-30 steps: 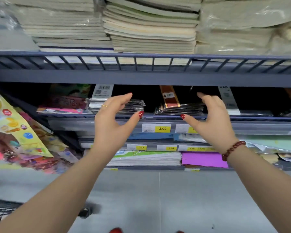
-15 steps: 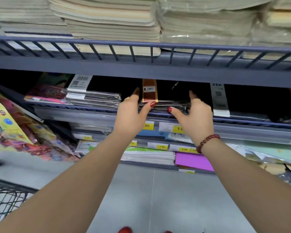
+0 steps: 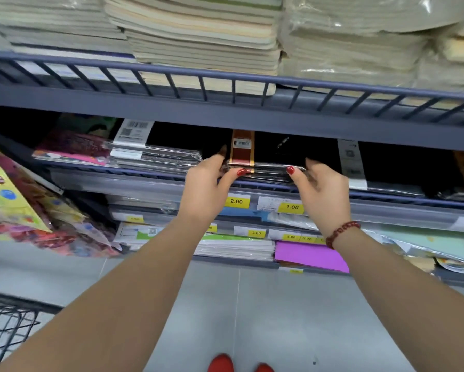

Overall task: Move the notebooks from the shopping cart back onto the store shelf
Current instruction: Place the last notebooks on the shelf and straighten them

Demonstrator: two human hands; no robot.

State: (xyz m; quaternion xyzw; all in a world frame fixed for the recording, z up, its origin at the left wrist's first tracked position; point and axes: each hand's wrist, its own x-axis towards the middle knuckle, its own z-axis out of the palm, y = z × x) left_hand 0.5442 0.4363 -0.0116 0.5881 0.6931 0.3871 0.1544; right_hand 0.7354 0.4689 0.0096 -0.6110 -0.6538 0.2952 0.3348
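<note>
Shopping cart (image 3: 9, 324): only a wire corner shows, low at the left. Its contents are out of view, so I cannot say how many notebooks remain to be moved.

Left hand (image 3: 205, 187): the fingers curl round the left end of the stack of black notebooks (image 3: 265, 171), with the thumb on its near edge.

Stack: lies flat on the middle store shelf (image 3: 399, 197), with its near edge at the front rail, just above the yellow price tags (image 3: 236, 201). A brown paper band (image 3: 242, 150) wraps the top book.

Right hand (image 3: 323, 196): takes a mirrored grip, fingers round the right end and thumb on the near edge. There is a beaded bracelet (image 3: 342, 233) at the wrist.

Handling (judgement): each book looks sealed in clear glossy film, so they are probably slick and may slide over one another. The books are thin and soft-covered, so the pile should sag if held at one end. The whole stack is probably moderately heavy. It is best held at both short ends and squeezed inward, with the fingers underneath if it is lifted. The band should not be pulled, since paper tears.

Hard to make out:
- The far part of the stack disappears into the dark under the upper shelf (image 3: 225, 111).
- The number of books cannot be counted.
- The fingertips are hidden behind the stack's ends.
- I cannot tell whether the stack rests fully on the shelf or is slightly raised.
- The black goods at the far right are cut off by the frame.
</note>
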